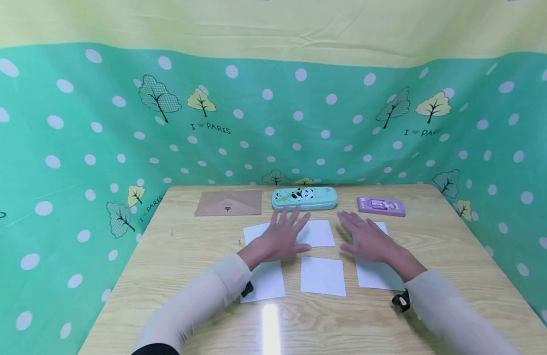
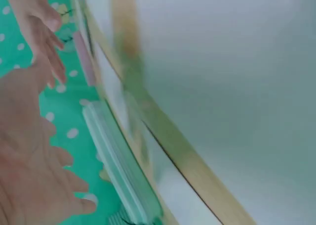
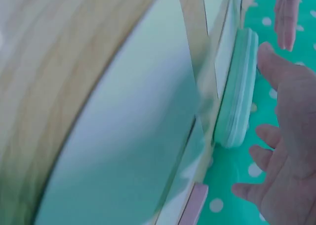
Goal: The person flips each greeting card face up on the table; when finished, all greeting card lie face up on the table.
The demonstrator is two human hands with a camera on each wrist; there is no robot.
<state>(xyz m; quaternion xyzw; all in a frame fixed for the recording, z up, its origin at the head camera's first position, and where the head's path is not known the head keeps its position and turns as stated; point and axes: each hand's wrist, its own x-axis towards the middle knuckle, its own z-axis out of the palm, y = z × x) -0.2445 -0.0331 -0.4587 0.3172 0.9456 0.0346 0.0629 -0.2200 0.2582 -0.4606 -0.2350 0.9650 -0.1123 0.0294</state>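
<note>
Several white paper pieces lie in two rows on the wooden table. My left hand is over the upper left piece with its fingers spread and holds nothing. The lower left piece is beneath that wrist. Palm down and fingers extended, my right hand is over the right-hand pieces and partly hides them; the lower right piece shows below it. Between the hands are the upper middle piece and the lower middle piece. Both wrist views show empty palms above the paper.
Along the table's back edge are a brown envelope, a teal panda pencil case and a purple box. A green polka-dot curtain surrounds the table's back and sides.
</note>
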